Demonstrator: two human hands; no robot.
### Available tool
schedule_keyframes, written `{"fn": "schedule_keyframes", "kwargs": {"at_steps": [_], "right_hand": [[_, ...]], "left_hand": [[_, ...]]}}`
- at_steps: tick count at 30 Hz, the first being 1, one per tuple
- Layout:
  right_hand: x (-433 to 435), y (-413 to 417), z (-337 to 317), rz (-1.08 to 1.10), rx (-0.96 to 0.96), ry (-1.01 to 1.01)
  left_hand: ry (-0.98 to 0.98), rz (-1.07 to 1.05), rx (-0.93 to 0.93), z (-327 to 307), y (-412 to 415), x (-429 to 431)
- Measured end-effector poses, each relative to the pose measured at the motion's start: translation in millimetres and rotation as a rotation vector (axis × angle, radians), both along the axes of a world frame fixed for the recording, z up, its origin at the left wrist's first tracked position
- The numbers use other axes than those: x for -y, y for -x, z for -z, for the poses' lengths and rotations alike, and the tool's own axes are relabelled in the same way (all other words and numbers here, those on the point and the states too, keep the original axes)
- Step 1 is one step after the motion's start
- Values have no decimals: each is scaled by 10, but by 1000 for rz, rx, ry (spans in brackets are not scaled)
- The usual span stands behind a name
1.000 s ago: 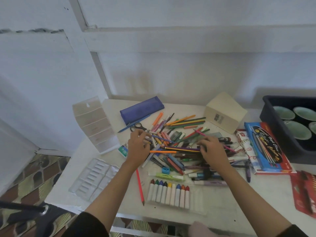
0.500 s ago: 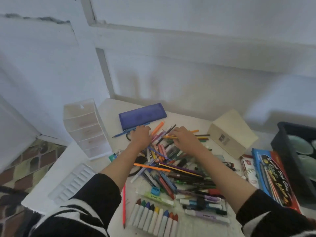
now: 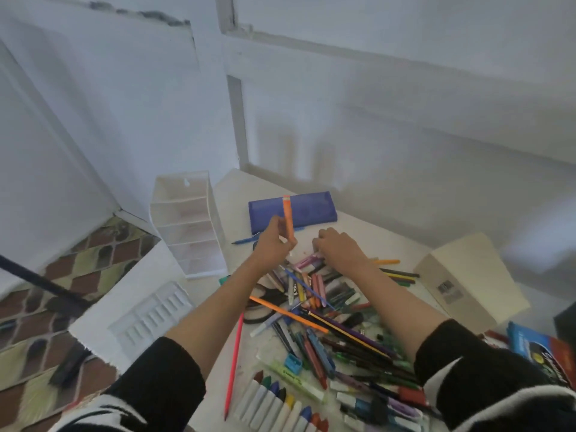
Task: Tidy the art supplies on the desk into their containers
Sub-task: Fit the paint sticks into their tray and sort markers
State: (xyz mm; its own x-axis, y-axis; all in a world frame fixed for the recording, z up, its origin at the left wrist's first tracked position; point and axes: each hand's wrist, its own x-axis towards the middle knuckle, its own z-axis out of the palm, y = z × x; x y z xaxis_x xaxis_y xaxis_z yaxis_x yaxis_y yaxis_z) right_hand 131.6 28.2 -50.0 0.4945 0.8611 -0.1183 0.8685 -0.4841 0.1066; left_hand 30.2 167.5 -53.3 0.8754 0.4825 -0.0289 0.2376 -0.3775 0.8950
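Observation:
A heap of pens, pencils and markers [image 3: 327, 322] covers the middle of the white desk [image 3: 99, 319]. My left hand [image 3: 274, 244] is shut on an orange marker [image 3: 288, 216], held upright above the far end of the heap. My right hand [image 3: 338, 246] rests fingers-down on pink and purple pens at the heap's far edge; whether it grips one is hidden. A blue pencil case [image 3: 293, 210] lies just beyond both hands. A clear tiered organiser [image 3: 187, 226] stands to the left. A row of capped crayons [image 3: 280, 403] lies near the front edge.
A beige box [image 3: 467, 282] stands at the right, with a blue pencil packet [image 3: 536, 347] nearer me. A clear moulded tray [image 3: 152, 316] lies at the desk's left corner. A red pencil [image 3: 235, 363] lies alone left of the heap. Patterned floor shows beyond the left edge.
My left hand has lifted the orange marker out of the heap and holds it upright. My right hand shifted slightly toward the far edge of the heap. The camera tilted closer and left.

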Motion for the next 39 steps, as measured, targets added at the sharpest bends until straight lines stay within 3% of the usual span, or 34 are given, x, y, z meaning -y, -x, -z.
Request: {"fn": "schedule_keyframes", "kwargs": {"at_steps": [5, 9, 13, 21, 26, 36, 39], "right_hand": [[27, -17, -125, -41, -16, 7], [69, -22, -342, 14, -271, -214], [141, 72, -564, 57, -483, -500], [218, 377, -1002, 74, -490, -760], [247, 563, -1179, 21, -481, -756], [313, 896, -1359, -82, -490, -728], [257, 996, -1393, -71, -554, -754]], "left_hand": [[205, 56, -10, -189, 192, -55], [381, 36, 2, -340, 334, -37], [426, 117, 80, -517, 529, -4], [-24, 218, 154, -784, 908, 14], [-49, 283, 202, -894, 1113, 36], [-385, 197, 265, -850, 1410, -181], [-354, 156, 277, -892, 1516, -211]]}}
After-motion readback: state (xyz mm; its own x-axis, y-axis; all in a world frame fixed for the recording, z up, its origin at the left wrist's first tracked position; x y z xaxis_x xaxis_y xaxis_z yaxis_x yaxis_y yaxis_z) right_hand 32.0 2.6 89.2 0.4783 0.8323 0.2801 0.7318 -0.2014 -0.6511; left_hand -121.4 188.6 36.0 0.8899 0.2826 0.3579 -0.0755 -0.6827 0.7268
